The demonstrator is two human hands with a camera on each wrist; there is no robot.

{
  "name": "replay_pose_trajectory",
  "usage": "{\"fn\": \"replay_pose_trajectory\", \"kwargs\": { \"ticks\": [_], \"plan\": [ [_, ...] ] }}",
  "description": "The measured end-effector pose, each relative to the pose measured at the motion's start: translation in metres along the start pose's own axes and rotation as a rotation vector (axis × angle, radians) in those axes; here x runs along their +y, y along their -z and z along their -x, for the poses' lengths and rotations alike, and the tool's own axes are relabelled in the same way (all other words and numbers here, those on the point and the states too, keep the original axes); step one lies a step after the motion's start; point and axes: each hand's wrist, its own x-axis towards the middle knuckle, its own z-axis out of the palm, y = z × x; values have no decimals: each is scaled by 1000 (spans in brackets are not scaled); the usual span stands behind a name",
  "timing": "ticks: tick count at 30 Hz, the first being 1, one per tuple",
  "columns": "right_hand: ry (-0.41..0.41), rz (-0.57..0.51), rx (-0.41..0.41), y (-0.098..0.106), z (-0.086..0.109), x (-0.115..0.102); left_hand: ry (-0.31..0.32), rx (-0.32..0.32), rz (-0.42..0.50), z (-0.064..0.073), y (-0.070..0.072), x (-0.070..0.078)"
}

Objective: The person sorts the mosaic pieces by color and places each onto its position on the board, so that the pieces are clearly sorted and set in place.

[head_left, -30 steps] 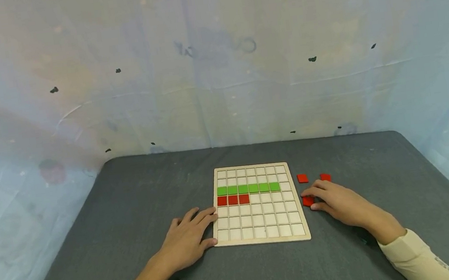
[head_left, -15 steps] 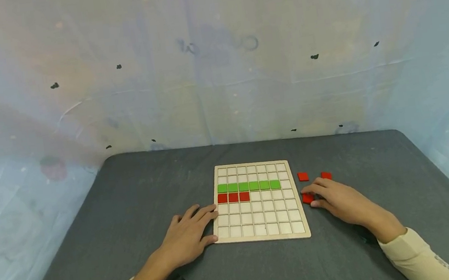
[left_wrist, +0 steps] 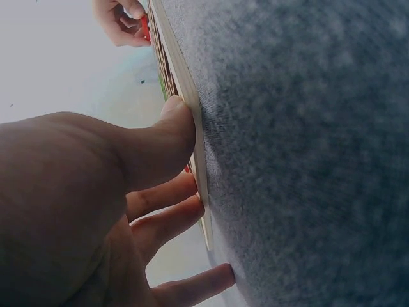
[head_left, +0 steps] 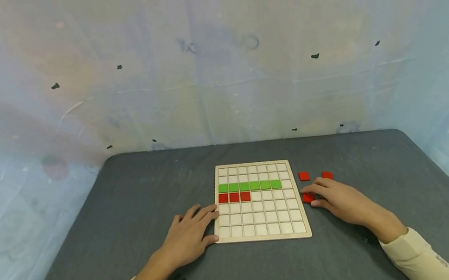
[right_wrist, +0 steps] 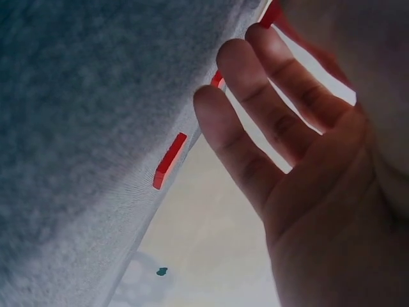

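Note:
My left hand (head_left: 188,239) lies spread at the left side of a pale wooden grid board (head_left: 251,240). In the left wrist view its thumb (left_wrist: 167,137) touches the board's edge, and two fingertips meet the edge farther along. Beyond the board's right edge, my right hand (head_left: 343,200) pinches a red square tile (head_left: 308,197) between thumb and index finger. The left wrist view shows this tile (left_wrist: 146,28) standing on edge in the pinch. On the board, a row of several green tiles (head_left: 244,187) sits above three red tiles (head_left: 234,197) at the left.
Two loose red tiles lie right of the board: one tile (head_left: 304,176) near its edge, another tile (head_left: 327,175) just past the right hand's knuckles. The dark grey table (head_left: 161,175) backs onto a pale mottled sheet (head_left: 218,89).
Both hands hold their places, the right with its fingers still at the same red tile. Only the head view has shifted slightly.

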Motion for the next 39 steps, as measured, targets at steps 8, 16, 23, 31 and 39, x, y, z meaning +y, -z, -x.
{"fn": "replay_pose_trajectory", "kwargs": {
  "ticks": [8,16,23,31,39],
  "plan": [
    [10,-6,0,1,-3,-3,5,-3,3,0,0,1],
    [60,21,13,-3,-9,-8,11,2,4,1,-1,0],
    [92,38,32,-4,-16,-13,3,11,4,1,-2,-1],
    [98,98,33,-7,-20,-17,15,4,4,0,-2,0],
    [106,98,4,-7,-25,-22,10,8,-2,-1,-3,-1]
  ]
}}
